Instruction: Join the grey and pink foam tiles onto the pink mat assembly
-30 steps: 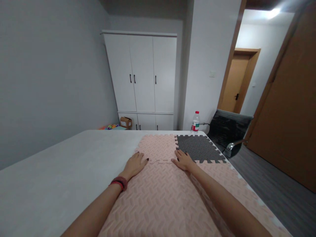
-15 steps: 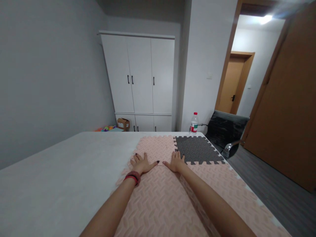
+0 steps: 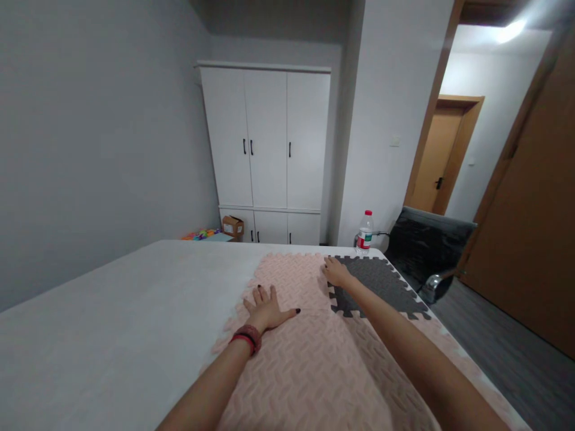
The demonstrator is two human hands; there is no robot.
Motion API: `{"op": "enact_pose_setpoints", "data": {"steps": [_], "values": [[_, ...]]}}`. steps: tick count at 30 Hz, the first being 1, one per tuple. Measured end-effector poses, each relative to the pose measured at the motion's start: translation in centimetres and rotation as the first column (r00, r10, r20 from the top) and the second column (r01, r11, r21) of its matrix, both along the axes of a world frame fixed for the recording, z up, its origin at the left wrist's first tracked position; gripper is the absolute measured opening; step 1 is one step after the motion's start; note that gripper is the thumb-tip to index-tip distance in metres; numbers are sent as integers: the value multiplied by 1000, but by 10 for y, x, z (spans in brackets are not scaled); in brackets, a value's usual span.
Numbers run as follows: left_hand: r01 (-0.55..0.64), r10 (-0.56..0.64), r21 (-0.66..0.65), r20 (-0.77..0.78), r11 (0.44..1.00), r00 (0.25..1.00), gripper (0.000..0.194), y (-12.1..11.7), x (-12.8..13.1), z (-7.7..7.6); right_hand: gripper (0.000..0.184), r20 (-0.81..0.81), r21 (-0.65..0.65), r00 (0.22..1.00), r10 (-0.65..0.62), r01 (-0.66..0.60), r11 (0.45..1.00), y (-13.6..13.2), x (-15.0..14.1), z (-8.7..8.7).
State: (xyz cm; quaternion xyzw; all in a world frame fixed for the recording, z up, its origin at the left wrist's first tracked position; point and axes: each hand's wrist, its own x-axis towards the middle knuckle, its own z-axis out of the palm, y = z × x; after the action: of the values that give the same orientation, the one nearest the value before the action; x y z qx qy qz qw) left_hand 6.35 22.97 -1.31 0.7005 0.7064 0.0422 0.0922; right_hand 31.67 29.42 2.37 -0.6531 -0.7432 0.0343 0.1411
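My left hand (image 3: 266,310) lies with spread fingers across the left part of the pink foam mats, by the seam between the far pink foam mat (image 3: 287,272) and the near pink foam mat (image 3: 300,371). A red band circles that wrist. Farther off, my right hand (image 3: 336,272) rests palm down where the far pink mat borders the dark grey foam mat (image 3: 381,281). Its fingers are stretched out and hold nothing visible. Beneath my right forearm, the near pink mat's right side looks raised, with a shaded strip beside it. The forearm hides part of the mats.
The mats lie on a white table (image 3: 126,311). A plastic bottle with a red cap (image 3: 365,232) stands at its far right corner. Beyond are a black chair (image 3: 426,251), a white cabinet (image 3: 269,143) and a cardboard box (image 3: 232,225).
My right hand has moved forward and right, from the seam of the pink mats to the grey mat's edge. My left hand stays flat on the mats. The view has turned slightly left.
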Motion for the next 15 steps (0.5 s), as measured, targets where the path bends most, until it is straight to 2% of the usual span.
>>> {"op": "enact_pose_setpoints", "data": {"steps": [6,8,15], "values": [[20,-20,12,-36,1000,999,127,4,-2,-5,62,3,-71,996,-89,89,994,18,-10,-37],[24,-24,8,-44,1000,999,127,6,-3,-6,65,10,-79,996,-85,85,993,20,-7,-44],[24,-24,-16,-35,1000,999,129,5,-2,-4,63,35,-59,995,-91,93,994,50,-8,-29]]}}
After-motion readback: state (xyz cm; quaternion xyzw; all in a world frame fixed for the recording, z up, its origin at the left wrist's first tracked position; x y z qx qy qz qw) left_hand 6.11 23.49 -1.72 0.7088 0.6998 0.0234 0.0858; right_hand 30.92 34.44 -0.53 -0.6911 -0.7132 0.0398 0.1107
